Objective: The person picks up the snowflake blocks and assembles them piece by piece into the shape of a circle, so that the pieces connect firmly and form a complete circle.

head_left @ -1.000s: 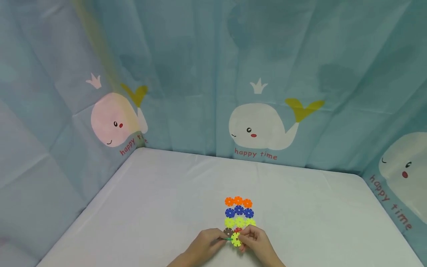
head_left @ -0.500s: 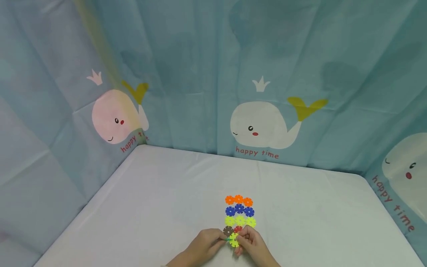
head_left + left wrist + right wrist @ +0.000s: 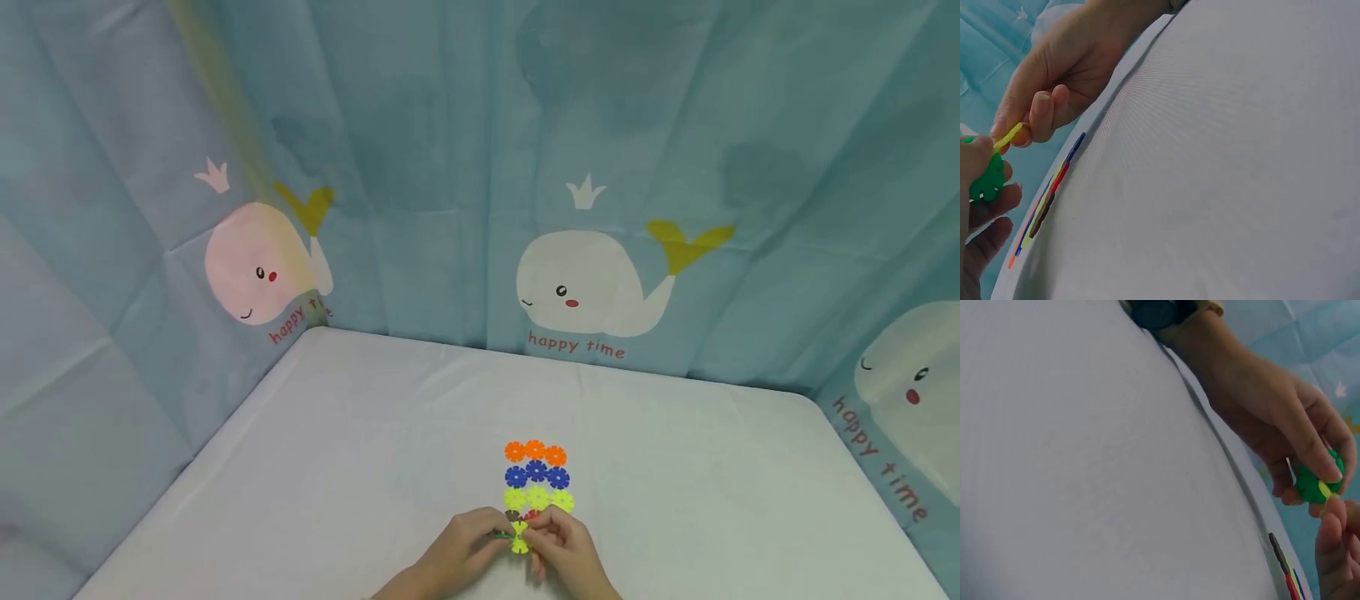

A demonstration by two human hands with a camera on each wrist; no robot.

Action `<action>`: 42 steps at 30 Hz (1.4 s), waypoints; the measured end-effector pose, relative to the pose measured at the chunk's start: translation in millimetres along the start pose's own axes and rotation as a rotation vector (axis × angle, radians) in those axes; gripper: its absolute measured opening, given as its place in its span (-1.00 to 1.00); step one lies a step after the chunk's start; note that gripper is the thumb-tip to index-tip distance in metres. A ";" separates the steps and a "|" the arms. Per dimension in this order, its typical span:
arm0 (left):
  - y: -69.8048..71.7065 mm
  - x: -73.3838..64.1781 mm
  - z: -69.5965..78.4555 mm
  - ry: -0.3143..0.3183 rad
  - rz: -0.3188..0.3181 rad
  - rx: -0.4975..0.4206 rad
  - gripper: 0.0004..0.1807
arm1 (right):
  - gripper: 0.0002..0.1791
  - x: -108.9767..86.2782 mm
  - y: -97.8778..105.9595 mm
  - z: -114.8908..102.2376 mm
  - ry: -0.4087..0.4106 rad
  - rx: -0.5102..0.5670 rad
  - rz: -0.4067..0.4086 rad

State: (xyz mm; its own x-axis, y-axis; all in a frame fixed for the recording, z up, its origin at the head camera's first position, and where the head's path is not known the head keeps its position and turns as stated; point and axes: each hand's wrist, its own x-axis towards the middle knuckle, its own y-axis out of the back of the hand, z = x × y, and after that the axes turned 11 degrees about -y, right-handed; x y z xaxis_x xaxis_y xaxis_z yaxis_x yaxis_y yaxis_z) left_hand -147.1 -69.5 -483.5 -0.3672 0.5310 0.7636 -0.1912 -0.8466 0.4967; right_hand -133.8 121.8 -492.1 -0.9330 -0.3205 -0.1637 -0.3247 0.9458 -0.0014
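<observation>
My left hand [image 3: 468, 546] pinches a green notched snowflake disc [image 3: 988, 181] by thumb and fingers. In my right hand [image 3: 566, 546], thumb and forefinger pinch a yellow snowflake disc [image 3: 520, 547], turned partly edge-on. Its edge meets the green disc at a slant, above the table. Past the hands, snowflake discs lie flat in rows: orange discs [image 3: 535, 450], blue discs [image 3: 536, 472] and yellow discs [image 3: 537, 497]. Nearest is a row with a brown disc [image 3: 512, 517] and a red disc [image 3: 531, 515], partly covered by my fingers.
A white-covered table [image 3: 360, 433] spreads around the hands. Blue curtains [image 3: 420, 250] printed with whales hang along its back and sides. A dark watch [image 3: 1155, 312] sits on the left wrist.
The yellow disc in my right hand has shifted left against the green disc and turned from face-on to partly edge-on. My left hand stays nearly in place; the rows are unchanged.
</observation>
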 end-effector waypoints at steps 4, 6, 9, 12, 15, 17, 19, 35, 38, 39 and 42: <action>9.2 7.3 9.7 0.110 0.071 -0.072 -0.87 | -0.87 4.4 -4.0 -0.9 0.176 -0.219 0.106; 12.1 9.2 12.3 0.240 0.110 -0.148 -0.93 | -0.89 6.4 -3.4 -0.5 0.353 -0.407 0.186; 14.3 7.9 11.3 0.439 0.156 -0.273 -0.98 | -0.79 8.6 -1.8 2.4 0.602 -0.653 0.272; 16.2 5.4 8.2 0.579 0.198 -0.384 -0.92 | -0.75 9.8 -1.4 5.6 0.727 -0.808 0.292; 18.0 4.5 6.5 0.631 0.221 -0.423 -0.90 | -0.79 12.7 -2.4 5.0 0.781 -0.921 0.287; 19.2 4.5 6.4 0.647 0.224 -0.429 -0.90 | -0.80 14.9 -4.5 3.4 0.789 -0.977 0.293; 19.9 4.8 7.0 0.657 0.220 -0.431 -0.90 | -0.81 16.4 -7.3 1.6 0.777 -1.005 0.294; 17.4 5.8 4.5 0.805 0.290 -0.579 -0.86 | -0.69 20.7 -10.3 4.7 0.779 -1.084 0.409; 12.7 0.0 -2.8 0.838 0.300 -0.570 -0.86 | -0.68 21.8 -10.6 7.1 0.739 -1.088 0.377; 10.0 -2.4 -6.2 0.848 0.305 -0.570 -0.87 | -0.66 21.8 -10.4 7.6 0.716 -1.093 0.364; 2.0 -7.0 -15.4 0.881 0.315 -0.585 -0.87 | -0.65 20.5 -8.0 8.4 0.622 -1.099 0.320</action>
State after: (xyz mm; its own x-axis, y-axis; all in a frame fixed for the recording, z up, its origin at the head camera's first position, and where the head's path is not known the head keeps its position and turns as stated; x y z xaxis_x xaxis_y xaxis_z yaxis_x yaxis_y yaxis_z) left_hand -158.9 -75.5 -494.2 -0.9510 0.2732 0.1450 -0.2907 -0.9495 -0.1178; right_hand -149.0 108.1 -503.7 -0.8113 -0.3401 0.4755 0.2442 0.5419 0.8042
